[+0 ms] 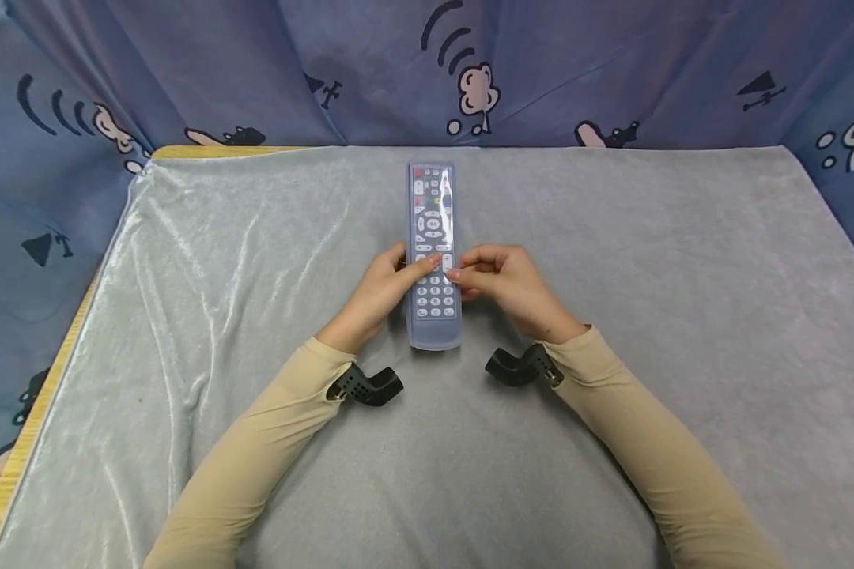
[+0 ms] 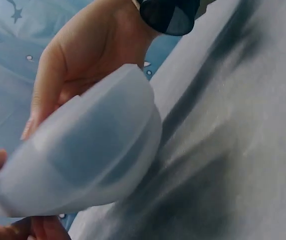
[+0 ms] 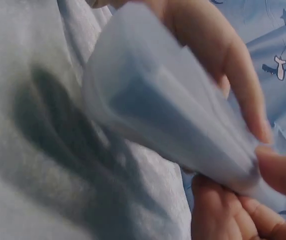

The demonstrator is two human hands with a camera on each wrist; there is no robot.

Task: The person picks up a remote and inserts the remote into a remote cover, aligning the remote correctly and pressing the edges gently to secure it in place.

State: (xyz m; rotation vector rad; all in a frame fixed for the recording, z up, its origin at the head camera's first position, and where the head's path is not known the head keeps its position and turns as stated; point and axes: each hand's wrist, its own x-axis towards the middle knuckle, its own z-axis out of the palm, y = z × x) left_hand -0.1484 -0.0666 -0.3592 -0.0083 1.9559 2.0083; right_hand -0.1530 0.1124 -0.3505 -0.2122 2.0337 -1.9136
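A long remote control (image 1: pixel 434 304) in a translucent cover is held between both hands, its keypad facing up. My left hand (image 1: pixel 373 296) grips its left side, thumb across the keys and fingers underneath. From the right, my right hand (image 1: pixel 523 288) pinches the edge, thumb on top and fingers at the side and below. The left wrist view shows the cover's cloudy near end (image 2: pixel 97 140) raised above the cloth, a shadow beneath it. In the right wrist view the remote (image 3: pixel 148 95) looks tilted, with fingertips (image 3: pixel 278 172) against its side.
Grey velvety cloth (image 1: pixel 683 316) covers the table, wrinkled on the left side. A yellow wooden edge (image 1: pixel 39 411) shows at the left. Blue patterned curtains (image 1: pixel 370 71) stand behind and at both sides. Black wrist mounts (image 1: pixel 373 387) stick out from the tan sleeves (image 1: pixel 256 442).
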